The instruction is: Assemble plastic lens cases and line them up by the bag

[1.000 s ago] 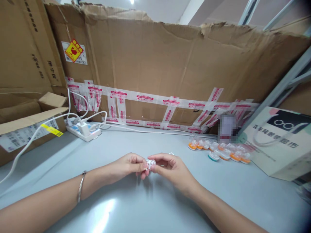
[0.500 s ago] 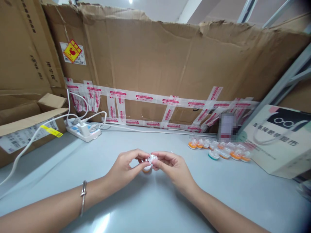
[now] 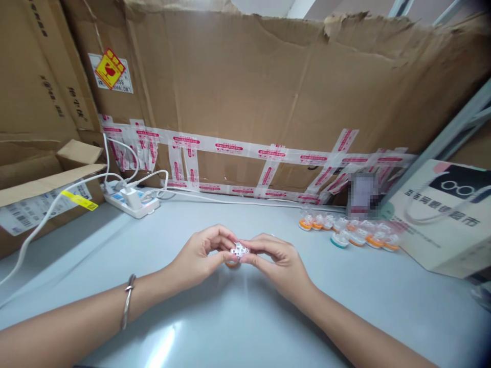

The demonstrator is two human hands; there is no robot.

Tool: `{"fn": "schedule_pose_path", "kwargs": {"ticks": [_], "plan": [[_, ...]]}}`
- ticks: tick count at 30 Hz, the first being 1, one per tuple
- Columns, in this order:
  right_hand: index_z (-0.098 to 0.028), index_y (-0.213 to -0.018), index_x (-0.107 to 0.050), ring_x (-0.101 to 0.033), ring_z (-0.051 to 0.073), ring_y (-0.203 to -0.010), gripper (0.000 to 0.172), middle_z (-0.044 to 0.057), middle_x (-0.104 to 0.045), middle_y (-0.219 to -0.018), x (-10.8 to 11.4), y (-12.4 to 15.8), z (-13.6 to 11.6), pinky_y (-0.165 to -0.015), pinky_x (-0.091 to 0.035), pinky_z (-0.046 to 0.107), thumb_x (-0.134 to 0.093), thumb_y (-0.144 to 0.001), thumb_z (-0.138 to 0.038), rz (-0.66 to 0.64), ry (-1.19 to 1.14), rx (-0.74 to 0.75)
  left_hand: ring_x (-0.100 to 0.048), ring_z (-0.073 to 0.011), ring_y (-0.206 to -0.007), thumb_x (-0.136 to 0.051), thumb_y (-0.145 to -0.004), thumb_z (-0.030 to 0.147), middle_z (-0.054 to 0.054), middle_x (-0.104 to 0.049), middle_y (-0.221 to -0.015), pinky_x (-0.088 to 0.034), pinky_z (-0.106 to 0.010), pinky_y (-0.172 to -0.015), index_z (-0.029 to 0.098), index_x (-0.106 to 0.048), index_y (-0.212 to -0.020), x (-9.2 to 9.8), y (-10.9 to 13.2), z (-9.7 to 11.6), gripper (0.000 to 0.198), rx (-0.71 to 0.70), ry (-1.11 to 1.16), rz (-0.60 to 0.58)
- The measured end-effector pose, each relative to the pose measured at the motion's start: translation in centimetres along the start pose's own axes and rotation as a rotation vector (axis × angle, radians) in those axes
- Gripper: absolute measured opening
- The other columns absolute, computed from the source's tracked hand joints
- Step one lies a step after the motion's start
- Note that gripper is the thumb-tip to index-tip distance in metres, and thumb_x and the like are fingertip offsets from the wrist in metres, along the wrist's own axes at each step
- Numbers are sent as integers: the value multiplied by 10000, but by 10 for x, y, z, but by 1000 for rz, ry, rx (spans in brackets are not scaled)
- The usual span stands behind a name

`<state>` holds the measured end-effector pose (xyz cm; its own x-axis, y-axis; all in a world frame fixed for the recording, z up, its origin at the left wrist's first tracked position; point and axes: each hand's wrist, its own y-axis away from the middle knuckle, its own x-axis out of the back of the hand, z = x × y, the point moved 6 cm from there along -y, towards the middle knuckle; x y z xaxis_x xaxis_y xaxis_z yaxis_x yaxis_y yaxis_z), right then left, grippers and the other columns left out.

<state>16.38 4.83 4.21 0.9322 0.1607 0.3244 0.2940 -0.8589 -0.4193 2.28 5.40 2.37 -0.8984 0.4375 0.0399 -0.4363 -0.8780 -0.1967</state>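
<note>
Between the fingertips of both hands is a small white plastic piece [image 3: 240, 250] with dark gaps in it, too small to name more exactly. My left hand [image 3: 207, 251] pinches its left side between thumb and fingers, and a metal bangle circles that wrist. My right hand [image 3: 274, 258] pinches the piece from the right. Just below the fingertips, partly hidden by them, an orange-rimmed round piece [image 3: 232, 264] shows near the table.
Several clear domed pieces [image 3: 356, 235] with orange or teal bases stand at the right, before a paper bag [image 3: 441, 225]. A white power strip [image 3: 134, 204] with cables lies at the left by an open carton [image 3: 38, 209]. Taped cardboard [image 3: 238, 92] walls the back.
The white piece has turned slightly between my fingers and looks flatter. My hands stay close together, and more of the orange-rimmed piece is covered. The camera view has tilted down a little.
</note>
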Motion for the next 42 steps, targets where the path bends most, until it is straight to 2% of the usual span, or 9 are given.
{"fn": "schedule_pose_path", "kwargs": {"ticks": [6,13,20,27,31,34,37,42], "plan": [[-229,-807,-727,-622,156,-711,142,21,-674,-744,-2,1,4,-693,-482,294,-723,-669,-266,-5,-60,-94,-642,-144,-733,-611,-768,158,-17,-671,-772,-499,-291,-721,157,-527,-908,0,-1,-1,164,8,15,0],[-181,-778,-689,-634,169,-731,214,30,-695,-772,-6,-5,24,-724,-488,315,-745,-620,-314,7,-231,-275,-616,-123,-760,-640,-774,246,-27,-639,-845,-495,-254,-688,145,-539,-903,1,-5,-9,193,27,41,33],[-175,-750,-658,-627,160,-714,204,19,-687,-737,-11,-4,22,-726,-487,310,-750,-606,-285,-1,-236,-276,-595,-115,-727,-622,-784,269,-15,-628,-782,-476,-244,-667,147,-528,-844,3,-6,-8,166,17,-4,91],[-179,-780,-683,-611,143,-689,254,2,-674,-695,-12,-4,25,-711,-485,289,-728,-627,-377,-6,-333,-376,-608,-126,-745,-637,-769,291,-17,-623,-798,-479,-252,-686,145,-522,-857,7,-6,-9,205,7,-4,148],[-172,-765,-686,-583,125,-664,256,-11,-652,-663,-13,-4,29,-701,-462,270,-730,-621,-380,-13,-325,-419,-617,-132,-760,-617,-788,295,-23,-625,-818,-486,-255,-698,150,-510,-854,6,-4,-10,191,0,-75,131],[-170,-777,-674,-568,113,-667,257,-11,-648,-690,-13,-4,31,-711,-447,262,-723,-630,-375,3,-350,-420,-633,-156,-822,-610,-794,288,-35,-645,-858,-497,-278,-748,168,-494,-927,6,-1,-9,213,-36,-147,135],[-173,-779,-655,-561,113,-659,268,-19,-629,-672,-13,-4,30,-708,-439,266,-719,-629,-386,-13,-357,-427,-652,-174,-853,-578,-815,276,-38,-679,-892,-503,-296,-780,197,-480,-1036,6,2,-6,254,-85,-308,128],[-172,-736,-625,-540,113,-636,261,-20,-595,-646,-18,-3,28,-670,-428,264,-680,-656,-413,-70,-289,-411,-675,-164,-814,-531,-838,253,-3,-706,-915,-517,-277,-766,246,-488,-1077,3,5,-6,243,-143,-493,91]]}}
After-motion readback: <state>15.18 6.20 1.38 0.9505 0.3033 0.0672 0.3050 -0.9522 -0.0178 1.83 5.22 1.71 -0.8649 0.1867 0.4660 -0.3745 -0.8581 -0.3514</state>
